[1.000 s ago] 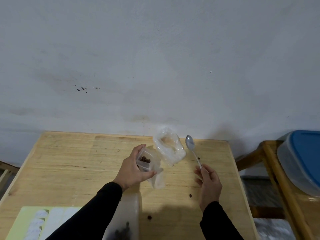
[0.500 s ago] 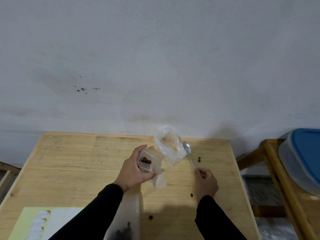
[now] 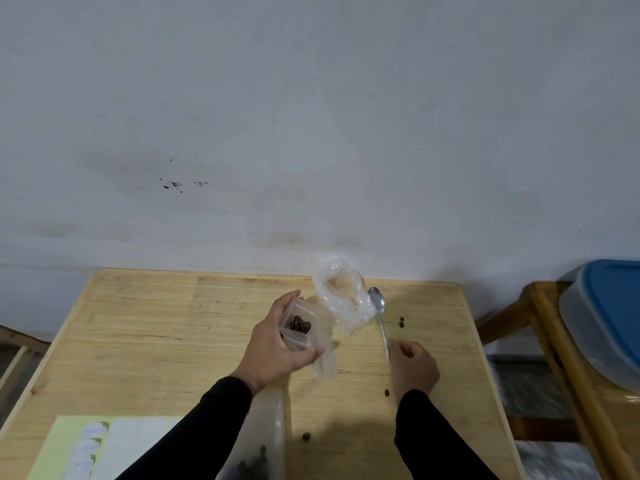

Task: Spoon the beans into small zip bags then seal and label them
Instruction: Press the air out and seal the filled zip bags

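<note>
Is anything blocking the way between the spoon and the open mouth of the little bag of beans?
Nothing solid. The spoon lies on the table by the right hand, and the small zip bag, gripped by the left hand, gapes open. Only the crumpled clear plastic bag sits close beside that path.

Two black-sleeved arms reach forward, each hand closed on something.

The left hand (image 3: 273,351) curls round a small clear zip bag of dark beans (image 3: 298,329), thumb along the near side and fingers wrapped over the far edge, with the bag's open mouth just above the grip. The right hand (image 3: 414,368) is loosely fisted, knuckles up, pinching the near end of a slim silver metal spoon (image 3: 381,318) whose handle runs away from the fingers to the bowl at the far end. Both wrists emerge from the black sleeves (image 3: 429,434), forearms angled inward.
</note>
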The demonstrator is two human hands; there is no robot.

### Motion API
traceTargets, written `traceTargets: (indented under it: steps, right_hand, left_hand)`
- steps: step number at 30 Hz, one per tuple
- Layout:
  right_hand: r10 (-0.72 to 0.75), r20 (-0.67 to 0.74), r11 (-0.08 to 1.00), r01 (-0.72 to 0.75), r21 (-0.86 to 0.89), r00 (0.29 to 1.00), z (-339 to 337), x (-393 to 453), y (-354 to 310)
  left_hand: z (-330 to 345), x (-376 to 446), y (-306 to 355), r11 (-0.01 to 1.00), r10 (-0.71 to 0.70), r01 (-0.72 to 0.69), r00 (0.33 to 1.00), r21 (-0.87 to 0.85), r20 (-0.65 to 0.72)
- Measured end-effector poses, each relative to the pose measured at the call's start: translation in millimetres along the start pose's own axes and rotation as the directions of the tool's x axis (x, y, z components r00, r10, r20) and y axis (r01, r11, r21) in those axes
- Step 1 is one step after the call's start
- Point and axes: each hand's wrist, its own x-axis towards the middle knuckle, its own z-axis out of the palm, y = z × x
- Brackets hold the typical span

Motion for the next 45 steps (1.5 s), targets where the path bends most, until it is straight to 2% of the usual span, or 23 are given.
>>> traceTargets:
  steps: [3,6,8,10,15,20,22,25,29,33,36,39,42,45]
  right_hand:
    - [-0.096,0.133,0.962,0.058,0.267,0.986,-12,-18,-30]
    - [-0.289,0.334,0.859,0.088,0.505,0.897,-27,-46,-70]
    - [-0.392,0.413,0.836,0.131,0.533,0.822,-33,-60,-89]
    - [-0.433,0.468,0.840,0.157,0.519,0.771,-36,-71,-104]
    - [-0.469,0.499,0.812,0.132,0.569,0.729,-43,-94,-120]
    - [-0.561,0.541,0.773,0.163,0.614,0.627,-50,-115,-123]
    - [-0.599,0.500,0.755,0.234,0.612,0.625,-51,-123,-121]
    - [-0.632,0.379,0.737,0.372,0.565,0.676,-49,-131,-123]
    - [-0.621,0.329,0.732,0.377,0.568,0.711,-52,-145,-128]
    - [-0.663,0.303,0.699,0.423,0.577,0.684,-54,-160,-125]
    - [-0.686,0.281,0.683,0.461,0.567,0.671,-51,-173,-124]
    - [-0.697,0.264,0.682,0.500,0.534,0.667,-46,-183,-124]
    - [-0.685,0.314,0.704,0.488,0.516,0.657,-43,-190,-127]
    - [-0.706,0.340,0.694,0.509,0.510,0.621,-38,-201,-131]
  left_hand:
    - [2,-4,11,0.998,0.057,-0.057,0.998,-0.009,-0.028]
    - [5,-8,26,0.991,0.135,-0.134,0.990,0.013,-0.050]
    - [6,-11,37,0.983,0.185,-0.183,0.981,0.032,-0.065]
    - [5,-14,47,0.974,0.226,-0.224,0.972,0.037,-0.070]
    - [-1,-23,65,0.958,0.282,-0.269,0.948,0.104,-0.151]
    - [-13,-34,78,0.973,0.228,-0.212,0.937,0.087,-0.266]
    - [-18,-37,81,0.977,0.211,-0.203,0.933,0.059,-0.293]
    - [-27,-44,81,0.971,0.237,-0.232,0.923,0.052,-0.304]
    - [-44,-62,81,0.959,0.268,-0.284,0.906,-0.003,-0.329]
    - [-60,-77,82,0.932,0.233,-0.312,0.905,-0.184,-0.356]
    - [-71,-87,80,0.912,0.220,-0.322,0.906,-0.253,-0.363]
    - [-86,-98,73,0.913,0.274,-0.349,0.908,-0.210,-0.316]
    - [-105,-109,66,0.924,0.297,-0.345,0.918,-0.163,-0.262]
    - [-118,-121,61,0.927,0.312,-0.358,0.902,-0.115,-0.297]
